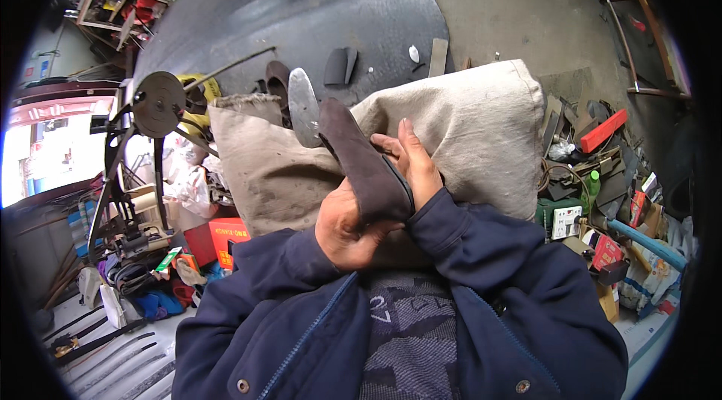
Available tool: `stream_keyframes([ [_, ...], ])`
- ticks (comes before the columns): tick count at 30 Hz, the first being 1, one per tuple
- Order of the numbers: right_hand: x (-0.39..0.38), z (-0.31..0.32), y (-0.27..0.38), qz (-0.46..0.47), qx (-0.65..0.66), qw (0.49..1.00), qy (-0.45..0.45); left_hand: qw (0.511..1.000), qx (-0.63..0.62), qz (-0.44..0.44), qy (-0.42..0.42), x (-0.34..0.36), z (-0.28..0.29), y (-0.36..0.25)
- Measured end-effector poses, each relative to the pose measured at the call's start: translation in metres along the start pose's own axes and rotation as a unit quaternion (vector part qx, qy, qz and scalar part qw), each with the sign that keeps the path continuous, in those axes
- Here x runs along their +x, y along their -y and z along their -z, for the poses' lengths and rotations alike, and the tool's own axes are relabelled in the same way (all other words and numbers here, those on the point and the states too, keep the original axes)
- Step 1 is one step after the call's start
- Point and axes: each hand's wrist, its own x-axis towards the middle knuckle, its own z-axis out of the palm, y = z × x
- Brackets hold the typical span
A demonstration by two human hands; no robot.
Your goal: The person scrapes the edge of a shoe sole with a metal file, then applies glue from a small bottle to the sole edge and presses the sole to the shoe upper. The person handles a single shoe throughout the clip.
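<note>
A dark brown suede shoe [366,163] is held above my lap, its toe pointing away and slightly left. My left hand [346,228] wraps round the heel end, thumb crossing the near edge. My right hand [415,165] lies along the shoe's right side by the dark sole edge [399,180], fingers bent toward the shoe and one digit raised. Just left of the toe stands a metal shoe last [303,108], its plate bare. A second brown shoe [277,78] sits on the floor behind it. Beige cloth [466,121] covers my knees.
On the left stands a black iron machine with a round wheel [159,104]. A red box [229,240] and piled materials lie below it. Scraps, a green bottle [590,188] and a red block [604,130] crowd the right. A dark folded piece [341,66] lies ahead on the mat.
</note>
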Motion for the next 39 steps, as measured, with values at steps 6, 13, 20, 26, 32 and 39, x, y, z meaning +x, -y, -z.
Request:
stream_keyframes([
  [6, -0.012, -0.009, 0.007, -0.044, -0.021, 0.998, -0.032, 0.998, -0.063, 0.022, 0.016, 0.005, 0.000, 0.027],
  [13, 0.000, -0.026, 0.007, -0.062, -0.040, 0.994, -0.080, 0.996, -0.080, 0.035, 0.003, 0.007, 0.005, 0.051],
  [20, 0.009, -0.030, 0.014, -0.049, -0.029, 0.995, -0.086, 0.993, -0.102, 0.053, 0.029, 0.017, 0.013, 0.061],
  [26, 0.007, -0.022, 0.010, -0.050, -0.011, 0.994, -0.093, 0.993, -0.099, 0.042, 0.044, 0.016, 0.009, 0.066],
  [32, 0.015, -0.022, 0.011, -0.035, -0.044, 0.992, -0.111, 0.995, -0.079, 0.035, 0.044, 0.020, 0.011, 0.071],
  [39, 0.010, -0.023, 0.009, -0.020, -0.003, 0.996, -0.091, 0.995, -0.087, 0.034, 0.046, 0.015, 0.007, 0.069],
])
